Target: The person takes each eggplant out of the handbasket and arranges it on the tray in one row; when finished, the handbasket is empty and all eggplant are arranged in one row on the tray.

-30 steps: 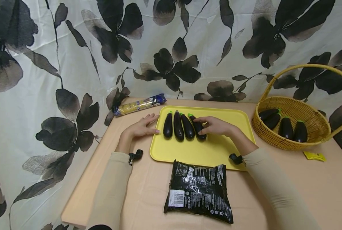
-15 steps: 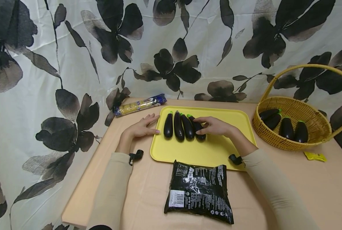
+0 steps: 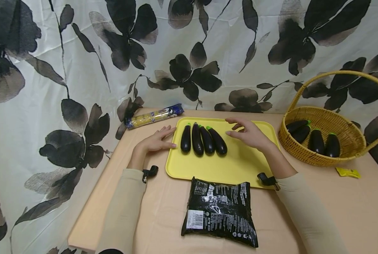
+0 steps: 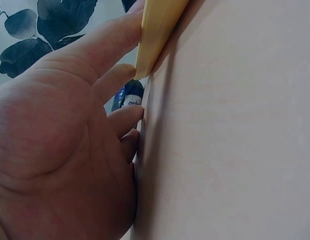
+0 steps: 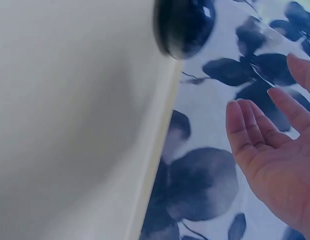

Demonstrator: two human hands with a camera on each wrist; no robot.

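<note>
Several dark eggplants with green caps lie side by side on a yellow tray [image 3: 208,171], at its left half; the rightmost eggplant [image 3: 217,141] is slightly tilted. My left hand [image 3: 155,141] rests at the tray's left edge, thumb on the rim and fingers spread. In the left wrist view the left hand's fingers [image 4: 99,50] touch the tray's side [image 4: 160,30]. Above the tray, right of the eggplants, my right hand [image 3: 247,132] is raised with nothing in it. The right wrist view shows the right hand [image 5: 280,160] with loose fingers, apart from a blurred eggplant [image 5: 187,27].
A wicker basket [image 3: 322,160] with a tall handle holds several eggplants at the right. Beside it lies a small yellow packet [image 3: 348,172]. A black bag [image 3: 220,213] lies before the tray. At the back left is a long clear-and-blue package [image 3: 154,116].
My right hand has let go of the rightmost eggplant and moved up and to the right, away from it. The left hand has stayed at the tray's edge.
</note>
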